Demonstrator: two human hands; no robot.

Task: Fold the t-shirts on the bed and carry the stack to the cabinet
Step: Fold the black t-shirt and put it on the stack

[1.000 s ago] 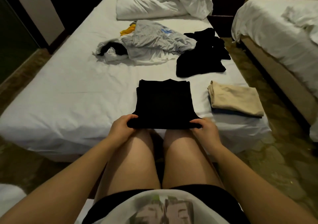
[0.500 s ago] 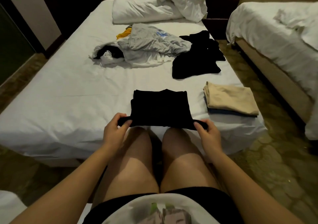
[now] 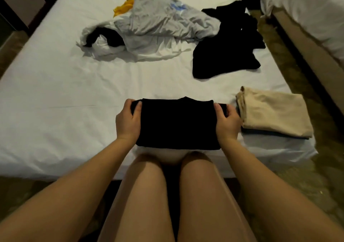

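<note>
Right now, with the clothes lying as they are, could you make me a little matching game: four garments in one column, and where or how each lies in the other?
Things:
1. folded black t-shirt
2. beige shirt
3. grey shirt
4. yellow cloth

States:
A. crumpled, in the middle of the bed
B. gripped at both sides by the left hand and right hand
C. peeking out from under another garment
D. folded, near the bed's right edge

Pairs: 1-B; 2-D; 3-A; 4-C

Black folded t-shirt (image 3: 177,123) near, plain; beige folded shirt (image 3: 273,114) right; grey shirt (image 3: 165,20) far (blue print), yellow scrap (image 3: 124,6) peeking; white bed (image 3: 55,92).
</note>
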